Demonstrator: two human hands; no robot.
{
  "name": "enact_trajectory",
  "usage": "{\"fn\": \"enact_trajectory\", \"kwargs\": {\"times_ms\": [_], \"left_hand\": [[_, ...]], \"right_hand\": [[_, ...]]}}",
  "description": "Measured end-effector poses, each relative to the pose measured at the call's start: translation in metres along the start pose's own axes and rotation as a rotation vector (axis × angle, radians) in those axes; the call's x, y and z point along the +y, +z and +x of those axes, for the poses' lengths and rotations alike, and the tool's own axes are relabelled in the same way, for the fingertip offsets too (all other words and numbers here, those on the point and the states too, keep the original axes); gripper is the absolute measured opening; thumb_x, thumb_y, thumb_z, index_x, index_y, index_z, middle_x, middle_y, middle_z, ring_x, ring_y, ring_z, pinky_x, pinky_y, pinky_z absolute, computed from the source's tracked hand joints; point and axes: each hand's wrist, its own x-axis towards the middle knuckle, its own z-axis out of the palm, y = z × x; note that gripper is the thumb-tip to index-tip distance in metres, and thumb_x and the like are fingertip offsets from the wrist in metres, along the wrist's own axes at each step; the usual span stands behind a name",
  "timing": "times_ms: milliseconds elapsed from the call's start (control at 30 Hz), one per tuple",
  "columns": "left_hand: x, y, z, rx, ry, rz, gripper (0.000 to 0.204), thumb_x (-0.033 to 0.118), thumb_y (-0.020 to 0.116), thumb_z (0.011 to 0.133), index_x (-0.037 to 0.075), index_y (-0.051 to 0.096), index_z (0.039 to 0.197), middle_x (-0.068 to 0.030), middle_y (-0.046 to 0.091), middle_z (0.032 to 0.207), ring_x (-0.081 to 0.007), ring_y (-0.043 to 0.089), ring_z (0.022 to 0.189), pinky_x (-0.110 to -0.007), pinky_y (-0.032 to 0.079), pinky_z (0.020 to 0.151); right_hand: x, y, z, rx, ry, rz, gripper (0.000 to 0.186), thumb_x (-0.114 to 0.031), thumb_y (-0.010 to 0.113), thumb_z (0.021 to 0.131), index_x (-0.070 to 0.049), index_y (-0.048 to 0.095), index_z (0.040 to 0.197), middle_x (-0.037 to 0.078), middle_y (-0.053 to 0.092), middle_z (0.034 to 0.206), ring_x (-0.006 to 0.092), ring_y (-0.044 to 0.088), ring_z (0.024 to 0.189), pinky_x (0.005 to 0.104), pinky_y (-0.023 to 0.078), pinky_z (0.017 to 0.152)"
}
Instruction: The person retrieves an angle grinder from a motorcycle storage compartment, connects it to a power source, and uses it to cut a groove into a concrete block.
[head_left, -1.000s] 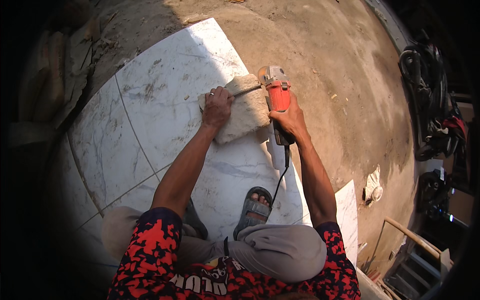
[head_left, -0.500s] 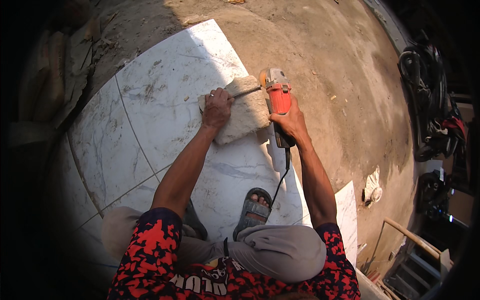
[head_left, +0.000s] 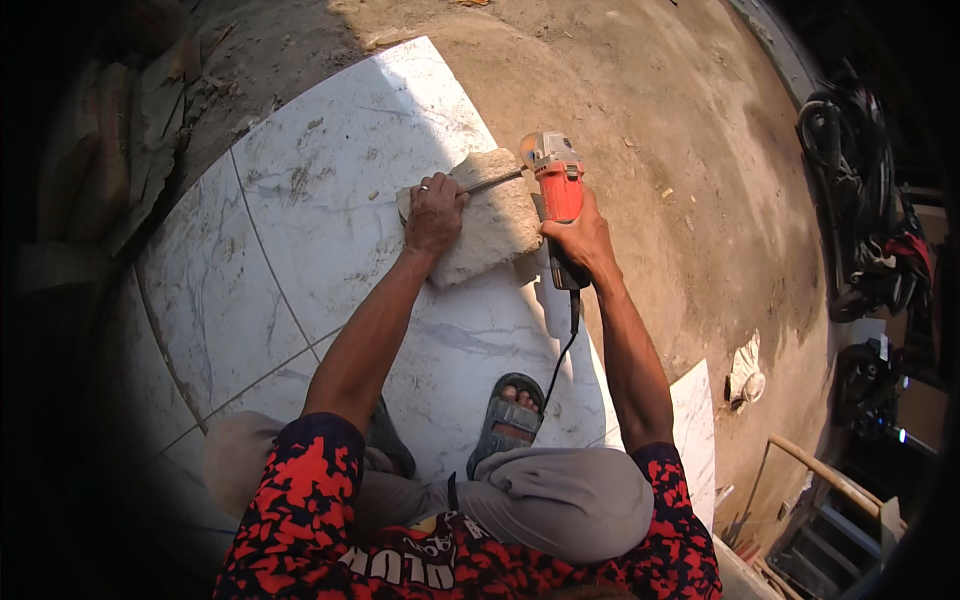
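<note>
On a rough pale stone block (head_left: 484, 240), my left hand (head_left: 435, 214) is closed around a thin dark metal rod (head_left: 496, 182) and presses it down on the stone. A ring shows on one finger. The rod's far end reaches the disc of a red and grey angle grinder (head_left: 562, 190). My right hand (head_left: 584, 240) wraps the grinder's black body just right of the stone. From the grinder's lower end a black cord (head_left: 574, 315) runs down toward my sandalled foot (head_left: 508, 420). Whether the disc spins cannot be made out.
Large white marbled tiles (head_left: 290, 215) lie beneath the stone and my feet. Dusty brown ground (head_left: 660, 130) stretches to the right and far side. A white crumpled object (head_left: 745, 375), a wooden handle (head_left: 825, 470) and black tubing (head_left: 840, 150) lie at the right.
The grinder's head has shifted slightly up and right, and the rod's tip looks a little higher. Both hands keep their holds.
</note>
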Motion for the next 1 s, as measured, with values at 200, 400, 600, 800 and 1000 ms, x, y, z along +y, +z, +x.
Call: {"fn": "enact_trajectory", "kwargs": {"times_ms": [200,400,600,800,1000], "left_hand": [[-0.001,0.0,0.0,0.006,0.01,0.004,0.011,0.018,0.063,0.088,0.009,0.059,0.093,-0.009,0.057,0.095,-0.0305,0.055,0.096,-0.045,0.04,0.085],[-0.002,0.002,-0.001,-0.012,-0.03,0.028,0.009,0.019,0.062,0.089,0.011,0.06,0.091,-0.0073,0.057,0.097,-0.0279,0.054,0.098,-0.045,0.04,0.088],[0.002,0.0,0.0,-0.022,-0.023,0.015,0.008,0.019,0.062,0.089,0.011,0.06,0.09,-0.0072,0.057,0.097,-0.0279,0.054,0.098,-0.044,0.04,0.088],[0.0,-0.001,0.0,-0.027,-0.03,0.025,0.008,0.018,0.063,0.089,0.011,0.06,0.09,-0.0073,0.057,0.097,-0.028,0.055,0.098,-0.044,0.041,0.088],[-0.001,-0.001,-0.001,-0.005,-0.003,0.014,0.011,0.019,0.063,0.088,0.011,0.059,0.093,-0.008,0.057,0.098,-0.0288,0.055,0.097,-0.045,0.041,0.087]], "right_hand": [[-0.003,0.002,-0.007,-0.021,0.028,-0.029,0.094,-0.027,0.078,0.062,-0.005,0.036,0.144,0.023,0.062,0.12,0.0348,0.063,0.108,0.0405,0.051,0.091],[0.002,0.003,-0.004,-0.008,0.003,-0.015,0.096,-0.027,0.078,0.062,-0.006,0.035,0.145,0.023,0.062,0.12,0.0351,0.063,0.109,0.0404,0.051,0.092],[0.0,0.002,-0.003,0.006,0.007,-0.007,0.096,-0.028,0.078,0.061,-0.005,0.035,0.145,0.024,0.062,0.12,0.0352,0.063,0.108,0.0409,0.051,0.092],[-0.005,0.003,-0.008,-0.008,0.022,-0.045,0.095,-0.027,0.079,0.062,-0.005,0.037,0.143,0.023,0.062,0.12,0.0343,0.064,0.107,0.0408,0.051,0.091],[0.005,-0.008,-0.003,0.047,-0.013,0.034,0.09,-0.025,0.081,0.062,-0.005,0.043,0.14,0.02,0.063,0.119,0.0304,0.064,0.106,0.0387,0.051,0.091]]}}
